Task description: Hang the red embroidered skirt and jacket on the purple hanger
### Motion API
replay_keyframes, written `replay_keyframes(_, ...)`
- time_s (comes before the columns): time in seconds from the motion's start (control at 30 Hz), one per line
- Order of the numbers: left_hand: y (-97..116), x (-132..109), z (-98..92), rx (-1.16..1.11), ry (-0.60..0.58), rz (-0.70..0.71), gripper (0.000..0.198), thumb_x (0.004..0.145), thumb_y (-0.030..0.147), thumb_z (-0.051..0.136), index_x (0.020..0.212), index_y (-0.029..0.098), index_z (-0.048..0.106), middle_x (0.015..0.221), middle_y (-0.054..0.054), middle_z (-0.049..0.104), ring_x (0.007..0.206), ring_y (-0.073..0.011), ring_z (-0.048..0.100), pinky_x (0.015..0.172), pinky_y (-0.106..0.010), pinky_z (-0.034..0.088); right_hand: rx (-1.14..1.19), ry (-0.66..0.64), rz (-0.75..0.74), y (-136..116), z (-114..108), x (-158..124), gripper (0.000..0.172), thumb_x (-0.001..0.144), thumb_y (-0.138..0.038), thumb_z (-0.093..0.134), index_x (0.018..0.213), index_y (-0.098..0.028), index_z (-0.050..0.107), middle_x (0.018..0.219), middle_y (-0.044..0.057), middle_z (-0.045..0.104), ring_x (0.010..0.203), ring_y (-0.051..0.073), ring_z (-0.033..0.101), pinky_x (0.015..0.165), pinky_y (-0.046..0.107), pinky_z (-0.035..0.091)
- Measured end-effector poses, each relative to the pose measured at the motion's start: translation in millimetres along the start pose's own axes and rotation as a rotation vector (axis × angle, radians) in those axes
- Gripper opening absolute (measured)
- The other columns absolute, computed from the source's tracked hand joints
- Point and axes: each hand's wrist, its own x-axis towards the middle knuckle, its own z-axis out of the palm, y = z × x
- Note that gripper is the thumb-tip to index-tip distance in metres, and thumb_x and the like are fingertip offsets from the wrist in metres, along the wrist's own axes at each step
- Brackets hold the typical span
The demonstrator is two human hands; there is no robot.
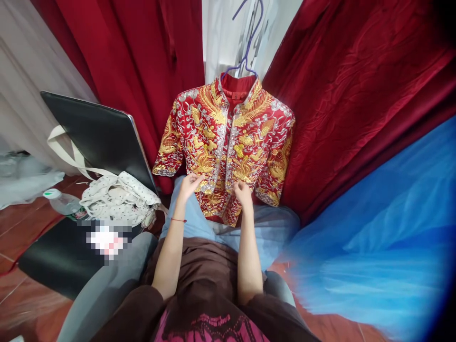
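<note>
A red jacket with dense gold and silver embroidery hangs upright before me on a purple wire hanger. Its front edges lie slightly apart, with more embroidered red cloth showing between and below them. At the lower front on the left, my left hand pinches the jacket with thumb and fingers together. My right hand is closed on the jacket's other front panel, close to its lower edge. Whatever lies between the fingertips themselves is too small to make out. The jacket's bottom hangs between my knees, over my light blue trousers.
Dark red cloth hangs on both sides, and blue tulle spreads at the right. To my left stands a black chair bearing a dotted white cloth bag, a plastic bottle and a blurred-out item. The floor has reddish tiles.
</note>
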Motion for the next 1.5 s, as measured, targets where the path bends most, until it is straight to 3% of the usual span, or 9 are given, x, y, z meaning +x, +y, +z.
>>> replay_keyframes(0.17,85.1,26.0,10.0,-0.051,0.231,0.461,0.044,0.075,0.050,0.077,0.100,0.021,0.054,0.102,-0.009,0.064,0.080,-0.0162,0.063,0.080,-0.031,0.052,-0.200,0.298,-0.284,-88.0,3.5,4.0,0.012,0.089,-0.033,0.053,0.083,-0.023,0.055,0.086,0.007,0.059,0.085,0.021,0.053,0.073,0.032,0.042)
replay_keyframes(0.23,129.2,50.0,10.4,0.001,0.386,0.604,0.054,0.075,0.050,0.078,0.112,0.020,0.054,0.122,-0.016,0.059,0.110,-0.0255,0.060,0.099,-0.040,0.048,-0.308,0.405,-0.463,-128.8,-7.9,17.2,0.013,0.092,-0.033,0.049,0.091,-0.022,0.057,0.096,0.010,0.060,0.092,0.023,0.055,0.080,0.036,0.046)
replay_keyframes(0.3,168.4,77.2,8.3,0.086,0.472,0.674,0.068,0.075,0.052,0.077,0.127,0.017,0.049,0.147,-0.021,0.043,0.142,-0.0364,0.035,0.117,-0.053,0.029,-0.443,0.534,-0.652,-169.9,-28.8,35.8,0.023,0.096,-0.035,0.043,0.104,-0.019,0.058,0.108,0.014,0.060,0.105,0.028,0.055,0.090,0.047,0.047)
replay_keyframes(0.37,196.3,101.6,3.4,0.209,0.444,0.680,0.085,0.078,0.052,0.070,0.143,0.010,0.035,0.161,-0.021,0.025,0.153,-0.0416,0.005,0.120,-0.065,0.011,-0.570,0.630,-0.754,-206.6,-55.0,56.1,0.040,0.099,-0.044,0.037,0.124,-0.017,0.052,0.128,0.020,0.053,0.126,0.037,0.045,0.101,0.060,0.040)
replay_keyframes(0.47,213.1,124.8,-10.3,0.426,0.307,0.577,0.109,0.070,0.047,0.064,0.156,0.008,0.010,0.167,-0.012,0.017,0.153,-0.0355,-0.019,0.122,-0.065,-0.004,-0.834,0.723,-0.708,-240.1,-93.6,83.8,0.068,0.097,-0.063,0.029,0.146,-0.017,0.034,0.149,0.023,0.039,0.142,0.046,0.023,0.108,0.073,0.023)
replay_keyframes(0.63,205.0,130.1,-38.5,0.612,0.159,0.492,0.114,0.068,0.054,0.059,0.158,0.010,0.005,0.165,-0.008,0.026,0.153,-0.0357,-0.014,0.127,-0.053,-0.007,-1.074,0.590,-0.537,-224.0,-129.1,118.7,0.093,0.089,-0.079,0.002,0.149,-0.014,0.031,0.141,0.027,0.048,0.135,0.048,0.036,0.100,0.076,0.027)
replay_keyframes(0.9,208.2,124.2,-46.3,0.660,0.186,0.565,0.101,0.079,0.070,0.059,0.149,0.003,0.030,0.154,-0.021,0.040,0.150,-0.0407,0.007,0.123,-0.055,0.000,-1.035,0.598,-0.539,-200.4,-131.2,132.3,0.098,0.085,-0.084,0.003,0.144,-0.013,0.037,0.139,0.028,0.050,0.127,0.045,0.044,0.103,0.070,0.028)
replay_keyframes(1.2,202.5,122.9,-70.5,0.720,0.173,0.637,0.077,0.087,0.061,0.050,0.145,0.011,0.038,0.150,-0.021,0.043,0.145,-0.0448,0.026,0.120,-0.058,0.015,-1.085,0.526,-0.533,-201.1,-136.1,129.9,0.095,0.084,-0.083,-0.002,0.138,-0.016,0.038,0.137,0.026,0.052,0.125,0.044,0.047,0.102,0.068,0.029)
replay_keyframes(1.5,214.0,109.4,-25.5,0.680,0.260,0.456,0.119,0.070,0.083,0.057,0.156,0.009,0.021,0.162,-0.022,0.026,0.152,-0.0462,0.001,0.122,-0.064,-0.003,-1.010,0.448,-0.548,-202.7,-144.9,132.0,0.096,0.080,-0.090,0.004,0.133,-0.018,0.039,0.136,0.024,0.053,0.124,0.044,0.048,0.103,0.069,0.029)
